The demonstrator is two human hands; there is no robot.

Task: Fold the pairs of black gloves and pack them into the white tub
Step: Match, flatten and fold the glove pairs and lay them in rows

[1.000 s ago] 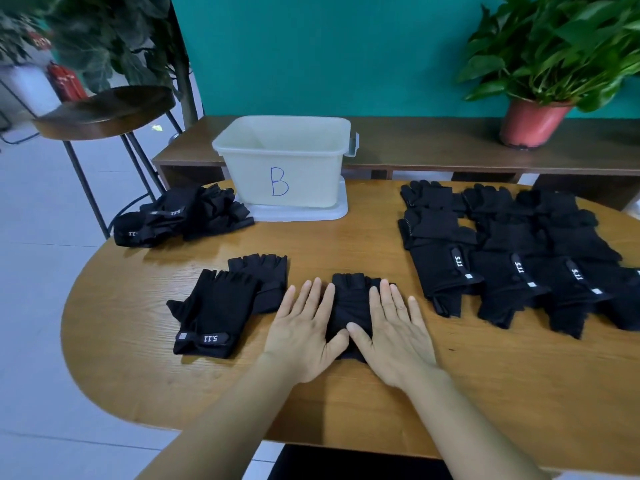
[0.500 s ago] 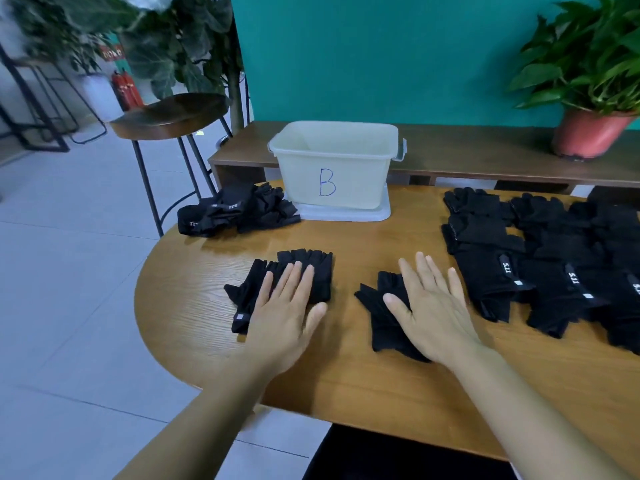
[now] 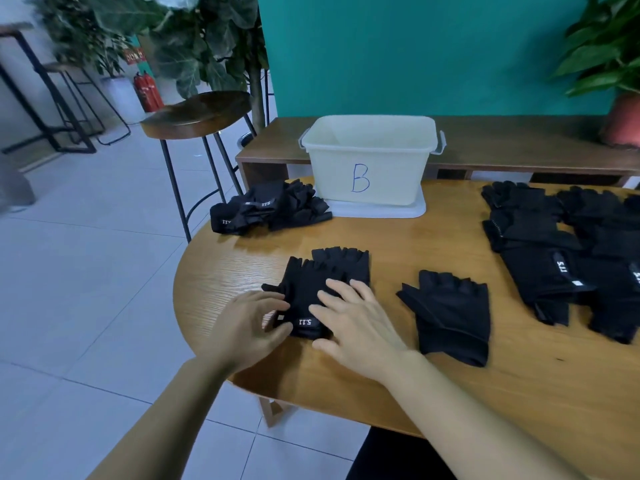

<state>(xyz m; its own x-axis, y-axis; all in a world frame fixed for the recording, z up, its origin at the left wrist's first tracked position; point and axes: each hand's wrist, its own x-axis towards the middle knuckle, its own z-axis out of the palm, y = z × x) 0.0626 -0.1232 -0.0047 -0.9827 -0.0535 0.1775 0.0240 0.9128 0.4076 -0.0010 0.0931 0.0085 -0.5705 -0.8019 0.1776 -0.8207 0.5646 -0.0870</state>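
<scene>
**Head view: both grips on one glove pair near the bench's left edge**

Head camera looks down on a rounded, oak-grained wooden bench (image 3: 381, 382). A black fingerless fabric glove (image 3: 304, 289) lies flat near the left edge, cuff toward the person, with white "5.11" lettering on its wrist strap. Its partner glove (image 3: 346, 263) lies partly beneath it, offset to the back right, its short finger stubs pointing away.

The left grip (image 3: 249, 327) has bent fingers and thumb closed on the cuff's left edge, pinching the strap end. The right grip (image 3: 356, 327) lies flat with fingers straight and spread, pressing on the right half of the same glove; it grasps nothing.

To the right, and apart from that hand, a separate black glove set (image 3: 450, 317) lies flat, matte and soft, stubs away. Further right, overlapping rows of black gloves (image 3: 540, 258) cover the bench. At the back left sits a rumpled heap of black gloves (image 3: 270, 209), just beside the white rectangular plastic tub (image 3: 370, 161). The tub has a blue hand-drawn "B" on its front wall and stands upright on a flat white lid (image 3: 391, 211) at the far edge.

A round dark-wood stool on thin black metal legs (image 3: 197, 112) stands on the pale tiled floor beyond.
</scene>
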